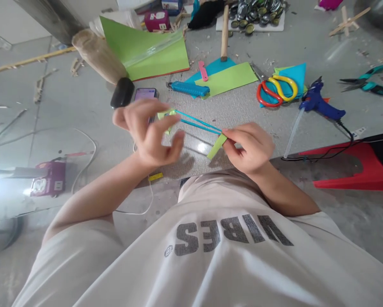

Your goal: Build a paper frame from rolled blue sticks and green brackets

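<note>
My right hand (252, 147) pinches one end of two thin blue strips (198, 125), which look like paper. A short light-green paper strip (216, 147) hangs down from the same pinch. The blue strips run left, spreading slightly, to some folded light-green paper (162, 115) just behind my left hand (149, 132). That hand is raised with its fingers curved and apart, the thumb away from them. Its fingers partly cover the green paper, and I see nothing gripped between them. Beyond the left hand a phone (145, 94) lies partly hidden.
Past my hands lie a blue utility knife (190, 88), red-and-yellow scissors (279, 90), green paper (230, 80) and a wooden stick (224, 36). On the right are a blue glue gun (322, 104) with its cord and pliers (367, 81). Bottle caps (252, 13) are heaped at the back.
</note>
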Demonstrator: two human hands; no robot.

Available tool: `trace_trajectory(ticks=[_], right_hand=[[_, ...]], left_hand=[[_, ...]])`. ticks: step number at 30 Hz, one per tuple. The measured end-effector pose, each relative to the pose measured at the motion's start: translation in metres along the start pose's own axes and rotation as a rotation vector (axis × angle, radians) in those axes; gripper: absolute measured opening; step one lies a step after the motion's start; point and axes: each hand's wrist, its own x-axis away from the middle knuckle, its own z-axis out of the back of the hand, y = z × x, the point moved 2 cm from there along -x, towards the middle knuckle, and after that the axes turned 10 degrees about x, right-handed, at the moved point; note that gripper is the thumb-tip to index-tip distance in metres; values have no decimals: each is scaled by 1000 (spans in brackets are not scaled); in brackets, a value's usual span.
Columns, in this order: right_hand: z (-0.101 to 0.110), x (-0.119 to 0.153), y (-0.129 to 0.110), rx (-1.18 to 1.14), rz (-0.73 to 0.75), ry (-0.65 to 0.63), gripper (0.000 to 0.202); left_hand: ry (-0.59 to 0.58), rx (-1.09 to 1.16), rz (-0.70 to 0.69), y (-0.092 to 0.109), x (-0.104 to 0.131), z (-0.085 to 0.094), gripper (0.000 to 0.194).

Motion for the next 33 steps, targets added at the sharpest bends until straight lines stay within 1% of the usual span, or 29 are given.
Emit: trace_trajectory(ticks=[1, 3, 5, 6, 7, 8, 11, 13, 15, 17, 19, 20, 21, 22, 24, 26, 27, 29, 31, 33], right_hand=[[0, 0, -2, 13, 34, -1, 25], [0, 1, -7, 34, 93, -4, 21], [0, 2, -12, 41, 135, 4, 19], [1, 3, -14, 43, 148, 8, 19], [1, 3, -14, 47, 157, 9, 19], [2, 3, -14, 55, 162, 2, 20], [4, 3, -13, 85, 160, -39, 24], [6, 1, -11, 86, 149, -47, 30], [7, 1, -11, 47, 124, -33, 35], [8, 1, -9, -29, 57, -9, 37], [10, 4, -4, -96, -50, -16, 36], [11, 5, 0, -106, -107, -44, 34], [13, 7, 4, -100, -158, -83, 30], [14, 8, 8, -91, -198, -126, 26], [17, 7, 14, -113, -233, -176, 18], [19, 2, 18, -182, -209, -142, 18], [19, -1, 18, -210, -186, -117, 20], [19, -5, 17, -216, -157, -93, 25], [18, -5, 17, -190, -172, -124, 25], [16, -3, 19, -139, -215, -197, 20]], left_hand=[[-82, 1, 5, 11, 1, -1, 35], [-235, 62, 168, 23, 7, -4, 26], [-351, 136, 357, 22, 16, -9, 21], [-387, 166, 408, 19, 21, -10, 23], [-407, 186, 423, 15, 25, -11, 25], [-412, 200, 404, 11, 29, -11, 26], [-396, 196, 290, 4, 34, -8, 28], [-379, 178, 236, 5, 31, -6, 27], [-332, 168, 170, 9, 24, -5, 25], [-256, 146, 76, 14, 13, -6, 22], [-165, 112, -10, 18, 3, -8, 17], [-130, 109, -23, 19, -1, -9, 15], [-105, 124, -2, 19, -3, -10, 13], [-85, 159, 54, 19, -3, -10, 13], [-50, 273, 259, 16, -2, -9, 16], [13, 407, 475, 13, 0, -7, 21], [45, 473, 554, 12, -1, -7, 24], [74, 595, 661, 11, -5, -7, 34], [38, 707, 767, 10, -12, -9, 48], [-33, 823, 916, 9, -19, -14, 62]])
